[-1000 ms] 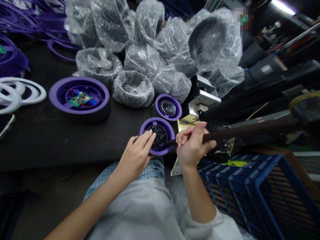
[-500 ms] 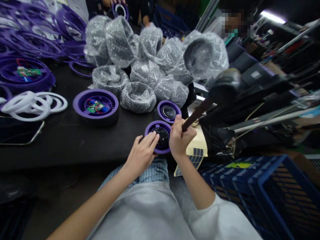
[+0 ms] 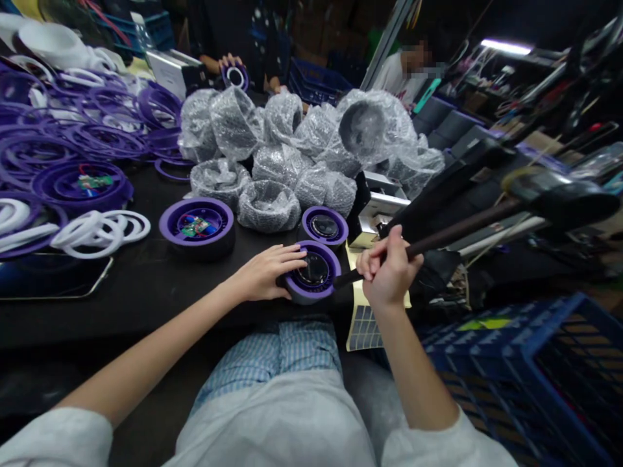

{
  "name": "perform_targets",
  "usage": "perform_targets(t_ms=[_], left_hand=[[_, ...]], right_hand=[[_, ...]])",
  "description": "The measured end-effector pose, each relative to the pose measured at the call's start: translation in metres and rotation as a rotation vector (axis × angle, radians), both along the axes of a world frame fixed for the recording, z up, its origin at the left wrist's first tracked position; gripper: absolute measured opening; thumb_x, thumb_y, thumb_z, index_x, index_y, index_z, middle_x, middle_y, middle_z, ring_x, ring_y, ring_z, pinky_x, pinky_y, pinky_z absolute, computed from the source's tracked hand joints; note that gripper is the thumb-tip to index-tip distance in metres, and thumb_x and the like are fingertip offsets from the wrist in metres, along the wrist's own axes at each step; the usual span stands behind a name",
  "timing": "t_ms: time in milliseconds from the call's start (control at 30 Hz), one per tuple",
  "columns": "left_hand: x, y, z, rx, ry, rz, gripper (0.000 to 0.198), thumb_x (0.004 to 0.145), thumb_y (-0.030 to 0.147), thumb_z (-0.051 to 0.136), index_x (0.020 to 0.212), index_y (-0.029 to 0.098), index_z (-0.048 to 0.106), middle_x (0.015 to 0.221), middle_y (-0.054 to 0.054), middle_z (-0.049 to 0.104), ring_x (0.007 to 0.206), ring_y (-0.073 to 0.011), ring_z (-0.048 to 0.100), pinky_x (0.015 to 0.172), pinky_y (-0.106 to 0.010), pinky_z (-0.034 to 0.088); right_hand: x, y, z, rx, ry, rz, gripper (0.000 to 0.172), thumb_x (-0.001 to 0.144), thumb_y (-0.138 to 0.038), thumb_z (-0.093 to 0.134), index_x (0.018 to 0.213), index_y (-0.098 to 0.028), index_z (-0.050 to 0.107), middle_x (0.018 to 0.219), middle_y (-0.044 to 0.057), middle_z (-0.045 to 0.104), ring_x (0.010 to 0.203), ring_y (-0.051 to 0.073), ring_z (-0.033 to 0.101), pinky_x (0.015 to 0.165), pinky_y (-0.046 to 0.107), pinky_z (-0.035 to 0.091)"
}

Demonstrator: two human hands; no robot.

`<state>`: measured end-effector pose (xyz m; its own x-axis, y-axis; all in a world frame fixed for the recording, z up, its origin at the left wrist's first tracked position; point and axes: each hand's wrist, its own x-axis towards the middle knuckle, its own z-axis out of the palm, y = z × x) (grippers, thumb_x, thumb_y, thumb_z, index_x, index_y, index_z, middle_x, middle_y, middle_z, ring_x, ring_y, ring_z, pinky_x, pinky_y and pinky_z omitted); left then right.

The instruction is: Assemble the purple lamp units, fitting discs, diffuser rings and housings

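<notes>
My left hand [image 3: 265, 274] lies flat against the left side of a round purple housing [image 3: 312, 272], its fingertips over the rim. A black disc [image 3: 314, 270] fills the housing's middle. My right hand [image 3: 388, 269] grips the dark shaft of a long electric screwdriver [image 3: 462, 227], whose thin tip [image 3: 341, 279] reaches the housing's right rim. Whether the tip touches a screw is hidden. Just behind stands a smaller purple housing [image 3: 324, 227] with a round lens-like centre.
Bubble-wrapped black bowls [image 3: 268, 206] are heaped behind, beside an open purple housing with a circuit board [image 3: 197, 227], white rings [image 3: 100, 233] and stacked purple rings [image 3: 82, 185]. A blue plastic crate [image 3: 516, 376] sits at lower right. A co-worker's hands [image 3: 231, 65] hold a ring beyond.
My view has tilted up and back. My left hand has slid from the housing's top to its left side. The screwdriver has swung down, lying flatter, its tip at the housing's right rim.
</notes>
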<state>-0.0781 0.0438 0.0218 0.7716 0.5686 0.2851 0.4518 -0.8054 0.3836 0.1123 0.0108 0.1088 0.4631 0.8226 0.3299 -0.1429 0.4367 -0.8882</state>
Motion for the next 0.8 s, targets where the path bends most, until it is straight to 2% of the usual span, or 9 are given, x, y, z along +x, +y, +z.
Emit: perform_targets(t_ms=[100,300,533,700,800], left_hand=[[0.009,-0.014,-0.009,0.015,-0.058,0.120,0.065,0.067,0.032,0.070,0.125,0.017,0.047,0.131,-0.016,0.050,0.125,-0.0277,0.042,0.100,-0.048,0.032],[0.031,-0.056,-0.025,0.043,-0.166,0.406,0.060,0.074,0.035,0.063,0.128,0.016,0.045,0.131,-0.016,0.050,0.124,-0.0288,0.042,0.096,-0.045,0.032],[0.062,-0.083,-0.028,0.064,-0.225,0.697,0.052,0.080,0.034,0.057,0.127,0.016,0.045,0.128,-0.015,0.053,0.120,-0.0302,0.046,0.091,-0.045,0.031],[0.076,-0.093,-0.029,0.098,-0.228,0.775,0.056,0.082,0.036,0.055,0.132,0.017,0.039,0.129,-0.016,0.052,0.118,-0.0320,0.048,0.086,-0.046,0.030],[0.079,-0.094,-0.030,0.113,-0.194,0.788,0.054,0.084,0.038,0.050,0.132,0.016,0.039,0.129,-0.016,0.051,0.118,-0.0316,0.047,0.086,-0.046,0.028]], right_hand=[[0.001,-0.009,-0.001,0.016,0.045,-0.033,0.047,0.076,-0.044,0.059,0.041,-0.016,0.045,0.027,-0.009,0.031,0.019,0.005,0.028,0.024,0.017,0.021],[-0.001,-0.009,-0.011,-0.060,0.076,-0.056,0.050,0.074,-0.051,0.060,0.041,-0.016,0.044,0.027,-0.009,0.030,0.019,0.005,0.028,0.025,0.018,0.025],[-0.007,-0.004,-0.014,-0.070,0.017,-0.088,0.049,0.077,-0.047,0.059,0.042,-0.016,0.045,0.027,-0.008,0.031,0.020,0.006,0.030,0.025,0.018,0.023],[-0.018,0.000,-0.016,-0.094,-0.158,-0.180,0.050,0.078,-0.050,0.056,0.044,-0.017,0.044,0.029,-0.008,0.034,0.022,0.007,0.033,0.026,0.019,0.022],[-0.025,0.003,-0.022,-0.111,-0.293,-0.256,0.050,0.081,-0.049,0.052,0.043,-0.018,0.044,0.032,-0.007,0.036,0.026,0.007,0.037,0.030,0.020,0.028]])
